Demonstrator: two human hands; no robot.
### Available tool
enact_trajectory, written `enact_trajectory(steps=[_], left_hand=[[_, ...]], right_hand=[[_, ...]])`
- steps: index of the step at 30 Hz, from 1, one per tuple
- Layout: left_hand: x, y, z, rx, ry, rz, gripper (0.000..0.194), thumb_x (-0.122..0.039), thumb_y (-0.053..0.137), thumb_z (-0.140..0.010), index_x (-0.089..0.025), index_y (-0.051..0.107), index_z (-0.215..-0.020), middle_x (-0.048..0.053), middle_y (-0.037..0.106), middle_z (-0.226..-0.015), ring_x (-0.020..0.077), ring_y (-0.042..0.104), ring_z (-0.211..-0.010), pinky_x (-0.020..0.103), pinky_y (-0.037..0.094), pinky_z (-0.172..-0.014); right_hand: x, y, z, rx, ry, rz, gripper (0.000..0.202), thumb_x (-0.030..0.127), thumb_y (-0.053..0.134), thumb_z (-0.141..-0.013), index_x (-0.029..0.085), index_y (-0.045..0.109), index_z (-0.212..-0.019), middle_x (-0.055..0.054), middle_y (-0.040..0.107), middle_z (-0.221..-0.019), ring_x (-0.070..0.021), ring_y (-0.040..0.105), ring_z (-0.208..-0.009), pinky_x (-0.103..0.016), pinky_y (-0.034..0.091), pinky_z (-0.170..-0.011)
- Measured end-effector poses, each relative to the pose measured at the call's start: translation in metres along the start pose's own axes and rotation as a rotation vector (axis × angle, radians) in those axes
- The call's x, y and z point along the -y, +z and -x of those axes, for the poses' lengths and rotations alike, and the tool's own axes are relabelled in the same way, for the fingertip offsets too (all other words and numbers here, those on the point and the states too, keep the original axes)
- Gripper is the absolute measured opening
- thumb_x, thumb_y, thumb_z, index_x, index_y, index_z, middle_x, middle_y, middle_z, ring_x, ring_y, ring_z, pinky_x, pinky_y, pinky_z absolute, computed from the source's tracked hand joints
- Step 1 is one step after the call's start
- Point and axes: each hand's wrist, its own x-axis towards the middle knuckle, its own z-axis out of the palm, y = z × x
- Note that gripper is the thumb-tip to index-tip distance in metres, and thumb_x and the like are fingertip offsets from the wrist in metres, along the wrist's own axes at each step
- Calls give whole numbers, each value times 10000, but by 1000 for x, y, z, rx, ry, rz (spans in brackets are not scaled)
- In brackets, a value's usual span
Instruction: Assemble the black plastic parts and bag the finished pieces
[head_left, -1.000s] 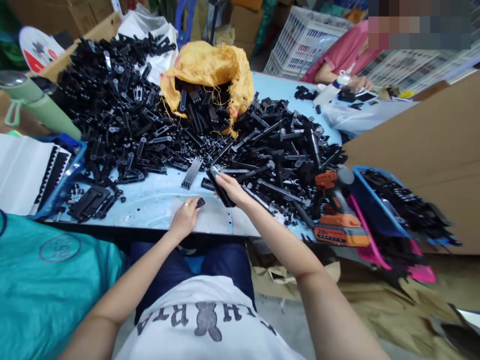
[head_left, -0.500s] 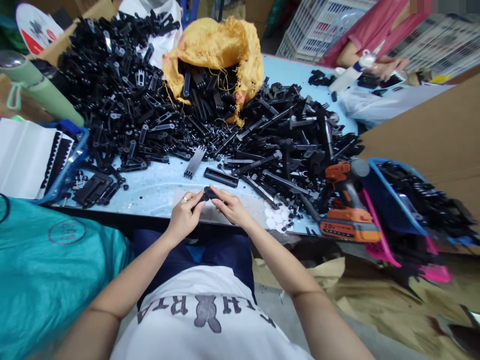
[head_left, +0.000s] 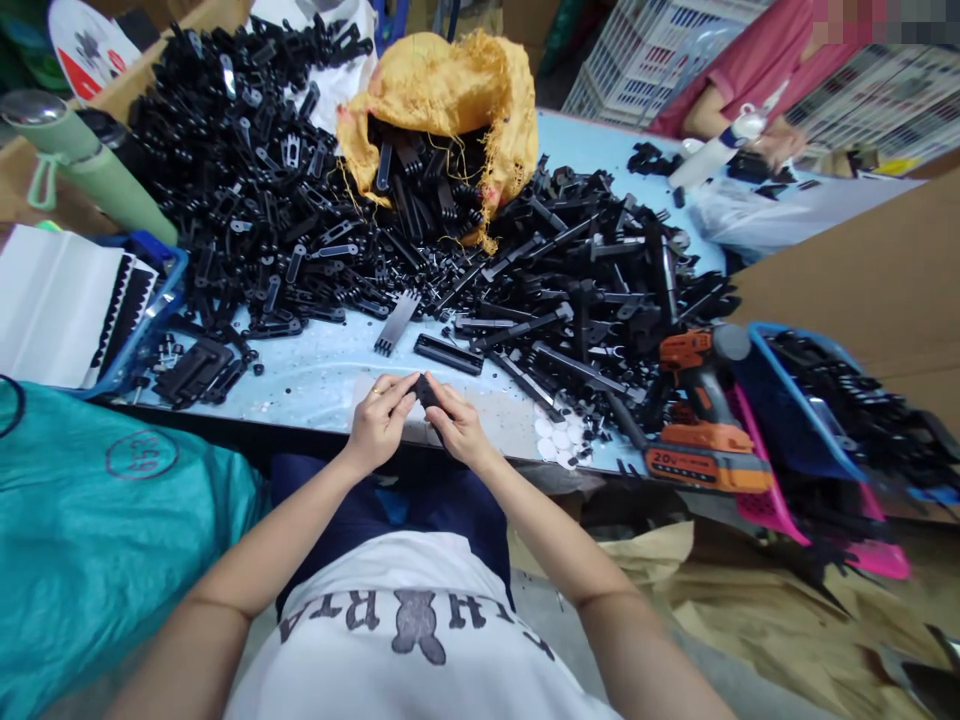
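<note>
Both hands meet at the table's near edge around a small black plastic part (head_left: 426,391). My left hand (head_left: 381,420) pinches it from the left, a ring on one finger. From the other side my right hand (head_left: 455,420) grips the same part with thumb and fingers. Much of the part is hidden by the fingers. Just beyond the hands lie a black grooved bar (head_left: 448,354) and a grey fork-ended plate (head_left: 397,322). Farther back, black plastic pieces (head_left: 300,220) are heaped across the table.
An orange cordless drill (head_left: 705,410) lies at the right, beside a blue basket (head_left: 806,400) of black parts. White discs (head_left: 559,437) sit near the front edge. A yellow sack (head_left: 450,85), a green bottle (head_left: 97,165) and a co-worker's hand (head_left: 780,145) are farther off.
The small black part has been turned between my fingers and shows a broader face. Both hands still hold it near the same spot. The whole view has shifted slightly.
</note>
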Motion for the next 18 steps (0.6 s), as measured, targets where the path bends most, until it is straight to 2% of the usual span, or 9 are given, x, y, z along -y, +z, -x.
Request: enact_trajectory(steps=[3, 5, 8, 10, 11, 13, 15, 17, 18], left_hand=[[4, 7, 8, -30, -137, -164, 369, -248, 371, -921, -132, 511, -1242, 133, 570, -1115, 200, 555, -1042, 367, 462, -900], [7, 11, 8, 37, -144, -366, 424, -186, 395, -885, -145, 454, -1304, 167, 502, -1245, 258, 494, -1152, 459, 394, -971], [13, 11, -3, 410, 124, -544, 491, -81, 418, -823, -238, 489, -1283, 114, 526, -1257, 271, 451, -1203, 564, 209, -1064], [15, 9, -11, 614, 275, -575, 466, -51, 394, -820, -237, 550, -1218, 89, 627, -1074, 238, 540, -1075, 541, 244, -1053], [14, 8, -13, 642, 295, -600, 444, -56, 383, -827, -211, 564, -1202, 92, 649, -986, 231, 572, -996, 517, 306, -1017], [12, 7, -15, 544, 237, -662, 396, -115, 377, -853, -143, 561, -1203, 126, 652, -928, 259, 586, -925, 477, 421, -885], [12, 8, -17, 371, 128, -655, 376, -217, 379, -876, -106, 571, -1179, 159, 645, -900, 305, 585, -907, 513, 442, -815], [12, 15, -24, 232, 32, -471, 428, -384, 458, -848, -124, 576, -1166, 185, 613, -1043, 352, 544, -1021, 573, 398, -874], [8, 20, -28, 183, -14, -274, 501, -454, 533, -792, -143, 560, -1183, 170, 597, -1106, 343, 536, -1052, 556, 388, -917]], right_hand=[[-4, -11, -1, 135, 49, 253, 477, 381, 331, -946, 223, 363, -1395, -95, 579, -1120, -180, 554, -964, -328, 465, -835], [-10, -31, -2, 179, 131, 571, 458, 348, 339, -943, 195, 398, -1370, -113, 578, -1123, -213, 525, -1006, -352, 442, -850], [-22, -72, -8, 38, 405, 1072, 376, 231, 342, -919, 113, 536, -1218, -178, 567, -1083, -284, 477, -1039, -417, 413, -833], [-23, -95, -10, 4, 598, 1220, 329, 140, 324, -890, 79, 599, -1062, -219, 553, -1056, -314, 464, -1044, -444, 410, -807], [-20, -105, -10, 28, 662, 1212, 319, 105, 315, -878, 67, 604, -1007, -237, 547, -1047, -318, 470, -1037, -447, 415, -792], [-7, -118, -5, 75, 716, 1094, 296, 72, 313, -871, 59, 586, -984, -250, 544, -1047, -301, 498, -1013, -429, 432, -773], [6, -125, 0, 24, 737, 1029, 194, 128, 406, -880, 113, 572, -979, -177, 582, -1022, -240, 541, -960, -357, 453, -767], [16, -124, 3, -57, 684, 918, 150, 248, 543, -858, 186, 540, -994, -72, 606, -1011, -172, 565, -935, -274, 460, -773], [20, -120, 4, -131, 574, 731, 219, 276, 579, -844, 197, 507, -1034, -48, 608, -1012, -155, 575, -930, -256, 463, -768]])
